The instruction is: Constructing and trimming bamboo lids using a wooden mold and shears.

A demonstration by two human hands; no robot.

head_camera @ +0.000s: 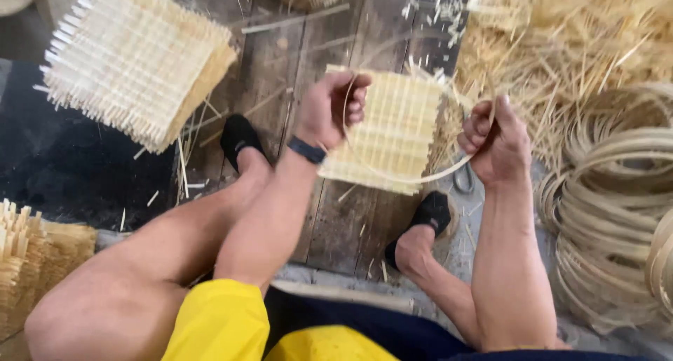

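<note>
Two hands: left hand (329,109), right hand (498,140). One bent strip (399,177) between them. Two woven mats: mat (396,133) at center, mat stack (133,56) at ten o'clock. Two black socks (238,140).

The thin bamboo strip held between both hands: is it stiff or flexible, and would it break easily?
The bamboo strip is probably springy: it curves in a smooth arc from the left hand to the right hand without kinking. It looks thin and light. A sharper bend might crack it.

pale woven mat (392,133), black wristband (306,150), perhaps yellow shorts (221,322)
</note>
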